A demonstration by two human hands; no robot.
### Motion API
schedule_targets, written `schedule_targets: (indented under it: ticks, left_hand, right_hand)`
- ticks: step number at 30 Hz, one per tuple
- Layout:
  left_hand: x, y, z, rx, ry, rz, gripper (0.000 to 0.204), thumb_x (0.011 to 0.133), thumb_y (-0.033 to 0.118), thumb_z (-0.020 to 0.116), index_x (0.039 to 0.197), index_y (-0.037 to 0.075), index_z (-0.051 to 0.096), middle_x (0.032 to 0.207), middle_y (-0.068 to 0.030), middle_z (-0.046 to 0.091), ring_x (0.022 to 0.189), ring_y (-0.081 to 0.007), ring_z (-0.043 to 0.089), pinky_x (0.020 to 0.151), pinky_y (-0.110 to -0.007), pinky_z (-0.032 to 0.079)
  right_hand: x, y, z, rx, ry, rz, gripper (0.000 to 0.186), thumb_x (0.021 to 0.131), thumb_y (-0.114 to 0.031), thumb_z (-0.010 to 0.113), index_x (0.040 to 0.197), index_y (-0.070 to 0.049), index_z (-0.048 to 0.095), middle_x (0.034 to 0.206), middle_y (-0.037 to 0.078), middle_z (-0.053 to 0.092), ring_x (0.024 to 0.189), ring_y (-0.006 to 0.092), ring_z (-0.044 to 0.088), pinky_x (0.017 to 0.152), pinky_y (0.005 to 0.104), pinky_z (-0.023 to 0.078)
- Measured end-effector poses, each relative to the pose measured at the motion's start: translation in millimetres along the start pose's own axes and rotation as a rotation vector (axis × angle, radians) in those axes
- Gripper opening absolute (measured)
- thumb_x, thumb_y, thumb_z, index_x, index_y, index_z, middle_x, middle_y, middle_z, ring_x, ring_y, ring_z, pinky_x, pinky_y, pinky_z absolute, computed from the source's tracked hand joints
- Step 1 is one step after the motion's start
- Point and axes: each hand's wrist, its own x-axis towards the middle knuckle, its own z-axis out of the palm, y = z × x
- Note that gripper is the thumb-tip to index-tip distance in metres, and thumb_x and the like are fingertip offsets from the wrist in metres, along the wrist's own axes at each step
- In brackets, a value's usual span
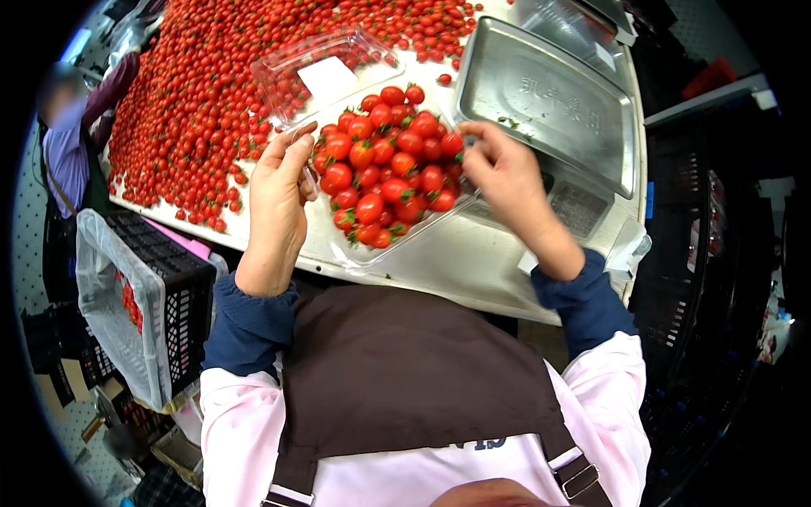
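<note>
A clear plastic box (372, 256) heaped with red cherry tomatoes (369, 177), some with green stalks, is in front of me at the table's near edge. My left hand (283, 190) grips the box's left side, thumb toward me. At the right rim, my right hand (507, 173) has its fingers curled in against the outermost tomatoes; what they pinch is hidden, and the hand is slightly blurred. Just beyond the box lies another clear plastic box (355, 55) with a white label, and tomatoes show through it.
Loose cherry tomatoes (194, 93) cover the table's far left. A metal tray (549, 93) with green scraps lies at the right, a dark scale-like plate (580, 209) below it. A lined black crate (182, 325) stands left; a co-worker (72, 152) is at the far left.
</note>
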Motion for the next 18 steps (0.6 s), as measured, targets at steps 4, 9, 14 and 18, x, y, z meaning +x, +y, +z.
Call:
schedule_targets:
  ticks: [4,9,14,18]
  left_hand:
    - [8.6,14.6,67.0,-0.099,-0.108,0.028,0.031,0.099,0.022,0.065,0.125,0.005,0.063,0.095,0.002,0.066,0.067,-0.0033,0.054,0.054,-0.018,0.045]
    - [30.0,1.6,147.3,-0.21,-0.31,-0.047,0.037,0.1,0.021,0.063,0.132,0.006,0.054,0.085,-0.0023,0.062,0.073,-0.0112,0.061,0.065,-0.027,0.055]
    - [38.9,-13.5,196.1,-0.21,-0.448,-0.263,0.045,0.104,0.023,0.053,0.141,0.001,0.043,0.096,-0.0115,0.063,0.085,-0.0243,0.068,0.074,-0.033,0.058]
    - [26.0,-6.9,185.3,-0.073,-0.542,-0.329,0.052,0.104,0.024,0.051,0.145,-0.004,0.036,0.106,-0.0173,0.065,0.095,-0.0304,0.07,0.079,-0.036,0.059]
  right_hand:
    - [39.2,-4.2,-69.0,-0.136,0.116,-0.068,0.032,0.089,-0.017,0.061,0.113,0.002,0.07,0.065,0.001,0.056,0.062,0.0073,0.05,0.059,0.0283,0.045]
    - [92.6,22.0,-155.1,-0.119,0.163,-0.036,0.027,0.098,-0.024,0.061,0.115,-0.006,0.072,0.079,-0.009,0.059,0.065,0.0012,0.047,0.057,0.0194,0.037]
    - [136.1,69.8,-207.3,-0.153,0.204,0.114,0.032,0.095,-0.027,0.064,0.113,-0.003,0.074,0.1,0.003,0.072,0.086,0.0131,0.062,0.081,0.0276,0.049]
    - [134.2,104.7,-234.7,-0.244,0.328,0.015,0.029,0.099,-0.027,0.06,0.117,-0.009,0.072,0.107,-0.001,0.07,0.092,0.0104,0.06,0.079,0.024,0.044]
